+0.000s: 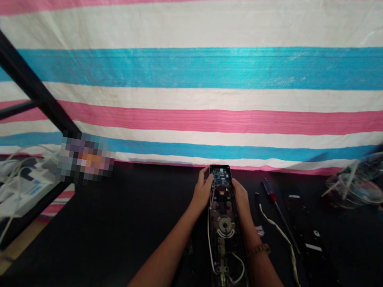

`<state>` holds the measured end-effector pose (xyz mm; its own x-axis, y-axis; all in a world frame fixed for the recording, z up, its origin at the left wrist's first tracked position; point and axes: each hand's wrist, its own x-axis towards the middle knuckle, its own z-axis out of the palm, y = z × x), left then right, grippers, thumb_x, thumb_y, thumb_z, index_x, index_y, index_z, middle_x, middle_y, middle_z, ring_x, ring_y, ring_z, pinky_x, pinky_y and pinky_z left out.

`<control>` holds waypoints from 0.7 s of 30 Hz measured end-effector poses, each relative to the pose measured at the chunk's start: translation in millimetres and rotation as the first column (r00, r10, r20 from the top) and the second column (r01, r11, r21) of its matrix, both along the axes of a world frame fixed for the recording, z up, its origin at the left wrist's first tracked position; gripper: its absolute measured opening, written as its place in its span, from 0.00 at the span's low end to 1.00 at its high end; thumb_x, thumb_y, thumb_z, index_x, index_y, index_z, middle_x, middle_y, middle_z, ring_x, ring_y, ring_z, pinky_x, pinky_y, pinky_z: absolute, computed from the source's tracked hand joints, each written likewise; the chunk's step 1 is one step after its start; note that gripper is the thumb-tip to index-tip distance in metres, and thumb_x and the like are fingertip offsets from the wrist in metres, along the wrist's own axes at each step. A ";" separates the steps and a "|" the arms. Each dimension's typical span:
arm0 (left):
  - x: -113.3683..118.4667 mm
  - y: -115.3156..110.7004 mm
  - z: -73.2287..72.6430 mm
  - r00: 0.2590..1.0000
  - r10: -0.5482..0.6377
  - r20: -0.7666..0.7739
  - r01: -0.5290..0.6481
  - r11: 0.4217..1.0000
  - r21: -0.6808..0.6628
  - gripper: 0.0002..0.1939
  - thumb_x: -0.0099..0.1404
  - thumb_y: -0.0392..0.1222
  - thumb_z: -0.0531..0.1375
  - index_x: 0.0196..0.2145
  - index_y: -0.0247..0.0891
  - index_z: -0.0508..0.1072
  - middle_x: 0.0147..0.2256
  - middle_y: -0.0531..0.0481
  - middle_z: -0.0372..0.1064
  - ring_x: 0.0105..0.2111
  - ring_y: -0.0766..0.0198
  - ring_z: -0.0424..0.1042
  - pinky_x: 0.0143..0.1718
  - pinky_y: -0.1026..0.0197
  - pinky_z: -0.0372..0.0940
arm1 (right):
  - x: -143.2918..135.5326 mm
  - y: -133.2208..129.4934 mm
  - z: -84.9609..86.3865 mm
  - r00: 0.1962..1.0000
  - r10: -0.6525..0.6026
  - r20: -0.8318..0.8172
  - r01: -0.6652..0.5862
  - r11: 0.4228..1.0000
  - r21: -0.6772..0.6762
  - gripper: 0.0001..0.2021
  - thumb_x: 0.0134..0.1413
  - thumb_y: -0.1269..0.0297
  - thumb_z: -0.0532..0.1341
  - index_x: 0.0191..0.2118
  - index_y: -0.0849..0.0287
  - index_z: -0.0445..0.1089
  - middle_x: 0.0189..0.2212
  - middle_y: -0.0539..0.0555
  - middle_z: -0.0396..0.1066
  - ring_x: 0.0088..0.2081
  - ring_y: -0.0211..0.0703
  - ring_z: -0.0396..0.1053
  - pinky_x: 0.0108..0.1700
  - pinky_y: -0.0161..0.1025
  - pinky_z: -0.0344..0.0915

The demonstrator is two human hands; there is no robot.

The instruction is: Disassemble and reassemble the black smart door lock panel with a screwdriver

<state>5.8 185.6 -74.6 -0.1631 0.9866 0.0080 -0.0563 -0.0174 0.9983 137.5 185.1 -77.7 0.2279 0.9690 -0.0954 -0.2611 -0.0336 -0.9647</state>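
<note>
Over the black table (117, 229), the long opened device (225, 226) points toward the striped sheet (219, 113), its long axis leaning slightly left (circuit-board end (221, 176) farthest). Left hand (202, 192) and right hand (241, 199) clasp that end's sides

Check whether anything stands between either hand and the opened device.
Nothing visible does: the left hand and right hand hold the device directly at its far end. The screwdriver and pale cable lie apart, to the right.
</note>
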 end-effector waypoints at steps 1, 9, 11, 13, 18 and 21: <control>-0.1 -0.2 0.4 1.000 0.000 -0.004 0.000 1.000 0.001 0.23 0.69 0.47 0.54 0.58 0.36 0.63 0.42 0.44 0.75 0.43 0.59 0.75 0.48 0.57 0.66 | -0.1 0.0 0.1 1.000 -0.004 0.008 0.003 1.000 0.005 0.21 0.41 0.46 0.63 0.33 0.61 0.77 0.32 0.55 0.79 0.41 0.51 0.72 0.46 0.42 0.66; -1.2 0.1 -1.8 1.000 0.000 -0.009 0.000 1.000 0.000 0.23 0.69 0.49 0.55 0.58 0.38 0.63 0.41 0.45 0.75 0.41 0.59 0.75 0.46 0.58 0.67 | 0.8 0.1 -1.1 1.000 0.009 0.003 -0.009 1.000 -0.023 0.22 0.41 0.45 0.64 0.33 0.61 0.77 0.31 0.54 0.79 0.40 0.50 0.72 0.44 0.40 0.66; -1.1 0.0 -1.9 1.000 -0.007 -0.005 0.007 1.000 -0.002 0.24 0.69 0.50 0.55 0.59 0.38 0.63 0.38 0.45 0.75 0.40 0.58 0.75 0.45 0.58 0.67 | 0.9 0.6 -1.6 1.000 0.011 -0.006 -0.011 0.999 -0.031 0.22 0.40 0.45 0.64 0.33 0.61 0.77 0.32 0.55 0.79 0.40 0.51 0.72 0.45 0.41 0.67; -1.0 -0.2 -1.7 1.000 -0.013 -0.005 0.013 1.000 -0.008 0.25 0.69 0.50 0.55 0.59 0.37 0.62 0.36 0.46 0.75 0.38 0.58 0.75 0.45 0.57 0.67 | 0.9 1.2 -1.8 1.000 0.011 0.000 -0.011 1.000 -0.024 0.22 0.40 0.45 0.64 0.33 0.61 0.77 0.33 0.56 0.79 0.41 0.51 0.73 0.45 0.42 0.67; -1.7 0.4 -2.1 1.000 -0.019 -0.014 0.019 1.000 -0.011 0.25 0.69 0.51 0.54 0.59 0.37 0.62 0.37 0.46 0.74 0.39 0.58 0.75 0.46 0.57 0.67 | 0.5 1.9 -2.3 1.000 -0.002 0.006 0.002 1.000 0.009 0.21 0.42 0.46 0.64 0.34 0.61 0.78 0.34 0.56 0.80 0.42 0.51 0.73 0.46 0.42 0.66; -2.2 1.0 -3.5 0.999 -0.019 -0.031 0.019 1.000 -0.007 0.25 0.69 0.51 0.54 0.60 0.38 0.62 0.38 0.46 0.75 0.40 0.58 0.75 0.47 0.56 0.67 | 0.8 1.8 -3.0 1.000 0.017 -0.011 -0.017 1.000 0.004 0.22 0.41 0.46 0.64 0.34 0.61 0.78 0.33 0.56 0.79 0.42 0.52 0.73 0.47 0.43 0.67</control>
<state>3.6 186.6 -78.1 -0.1441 0.9895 0.0064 -0.0254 -0.0102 0.9996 138.3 186.8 -80.7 0.2099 0.9732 -0.0943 -0.2710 -0.0348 -0.9620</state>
